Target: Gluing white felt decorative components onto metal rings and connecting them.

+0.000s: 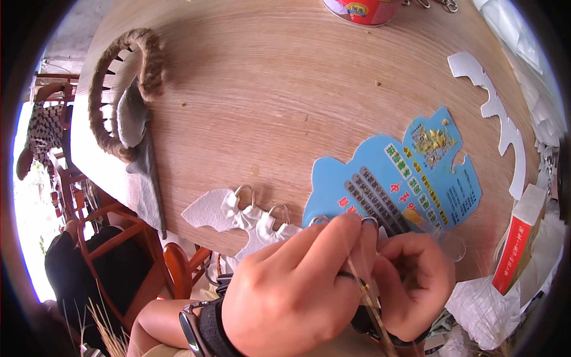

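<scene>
My left hand [291, 279], with a watch and black band at the wrist, is closed in a pinch on a white felt strip [208, 208]. The strip has a scalloped edge, with metal rings [278, 213] held in gathered white fabric along it. Part of the strip is hidden behind my fingers, where further rings show. Close against it, my right hand [419, 279] is curled, thumb and fingers pressed together; what they pinch is covered. Beneath my fingertips lies a blue cloud-shaped printed card [342, 172], with yellowish crumbs on its far end.
A furry brown band with dark spikes [98, 107] and grey cloth [151, 184] lie at the left. A red tub [363, 13] stands at the far edge. At the right are a white scalloped cutout [505, 131], a red-and-white box [516, 244] and white plastic bags [488, 315]. Wooden chairs [113, 238] stand left.
</scene>
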Demonstrator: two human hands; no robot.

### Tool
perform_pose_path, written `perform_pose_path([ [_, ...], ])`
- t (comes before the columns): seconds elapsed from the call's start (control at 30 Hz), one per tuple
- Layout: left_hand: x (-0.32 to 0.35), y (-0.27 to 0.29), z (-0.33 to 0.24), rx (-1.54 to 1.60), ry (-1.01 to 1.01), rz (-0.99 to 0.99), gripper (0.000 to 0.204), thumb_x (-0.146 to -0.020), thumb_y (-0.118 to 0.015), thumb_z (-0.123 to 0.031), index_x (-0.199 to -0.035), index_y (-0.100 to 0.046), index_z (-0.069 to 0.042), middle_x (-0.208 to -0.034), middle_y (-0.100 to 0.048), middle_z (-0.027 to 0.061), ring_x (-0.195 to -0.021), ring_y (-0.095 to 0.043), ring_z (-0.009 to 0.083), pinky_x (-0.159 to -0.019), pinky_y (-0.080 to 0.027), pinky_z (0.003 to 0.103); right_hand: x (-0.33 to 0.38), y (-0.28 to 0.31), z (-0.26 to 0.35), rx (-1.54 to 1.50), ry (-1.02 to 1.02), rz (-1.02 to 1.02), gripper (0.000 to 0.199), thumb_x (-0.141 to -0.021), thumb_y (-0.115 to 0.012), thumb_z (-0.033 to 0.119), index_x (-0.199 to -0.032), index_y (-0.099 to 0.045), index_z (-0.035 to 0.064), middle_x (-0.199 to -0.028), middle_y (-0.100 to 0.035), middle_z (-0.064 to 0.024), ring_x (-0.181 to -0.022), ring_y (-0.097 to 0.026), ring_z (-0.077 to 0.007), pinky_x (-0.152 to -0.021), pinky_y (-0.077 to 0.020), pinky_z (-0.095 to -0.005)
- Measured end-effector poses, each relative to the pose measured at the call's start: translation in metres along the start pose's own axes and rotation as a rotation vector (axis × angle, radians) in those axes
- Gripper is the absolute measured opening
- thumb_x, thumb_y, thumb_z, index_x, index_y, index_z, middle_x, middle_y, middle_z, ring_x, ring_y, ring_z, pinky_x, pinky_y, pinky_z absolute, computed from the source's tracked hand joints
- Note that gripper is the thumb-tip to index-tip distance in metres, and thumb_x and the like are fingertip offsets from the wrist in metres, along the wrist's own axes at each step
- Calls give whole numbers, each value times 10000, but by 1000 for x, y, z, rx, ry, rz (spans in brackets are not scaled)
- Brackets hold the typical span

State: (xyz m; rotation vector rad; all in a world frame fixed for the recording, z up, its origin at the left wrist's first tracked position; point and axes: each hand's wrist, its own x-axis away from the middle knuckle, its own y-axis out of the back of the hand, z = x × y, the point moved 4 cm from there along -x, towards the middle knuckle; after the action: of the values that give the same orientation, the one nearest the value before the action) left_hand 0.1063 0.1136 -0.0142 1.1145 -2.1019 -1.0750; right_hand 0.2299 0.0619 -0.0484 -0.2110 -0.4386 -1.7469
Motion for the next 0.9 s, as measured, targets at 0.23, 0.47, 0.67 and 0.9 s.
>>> perform_pose_path([
  [0.23, 0, -2, 7, -11, 4, -51, 285, -591, -713, -13, -873, -694, -56, -813, -628, 60, -599, -631, 179, -490, -518, 270, -2, -4, -6, 24, 53, 53, 95, -787, -613, -35, -847, -540, -49, -740, -603, -79, -643, -569, -81, -578, -449, -198],
  [0.47, -3, -7, 5, 88, -136, -130, 234, -589, -676, -37, -821, -661, -12, -848, -618, 98, -639, -629, 170, -495, -506, 255, -3, 12, 6, 47, 14, -9, 86, -791, -606, -20, -842, -543, -50, -747, -609, -88, -619, -554, -71, -557, -440, -195],
  [0.67, 8, -7, 14, 87, -140, -167, 197, -611, -632, -58, -795, -631, 9, -868, -594, 109, -647, -613, 149, -486, -489, 238, -4, -4, -5, -60, -129, -14, 86, -786, -605, -14, -836, -538, -38, -716, -597, -67, -612, -538, -55, -555, -415, -178],
  [0.9, 3, 13, 9, 359, 218, -25, 268, -740, -629, -49, -1005, -594, -35, -1054, -576, 60, -942, -578, 212, -708, -490, 311, -6, -1, 5, -25, -150, -78, 100, -815, -599, 44, -829, -517, -11, -699, -577, -40, -624, -502, -37, -567, -373, -171],
])
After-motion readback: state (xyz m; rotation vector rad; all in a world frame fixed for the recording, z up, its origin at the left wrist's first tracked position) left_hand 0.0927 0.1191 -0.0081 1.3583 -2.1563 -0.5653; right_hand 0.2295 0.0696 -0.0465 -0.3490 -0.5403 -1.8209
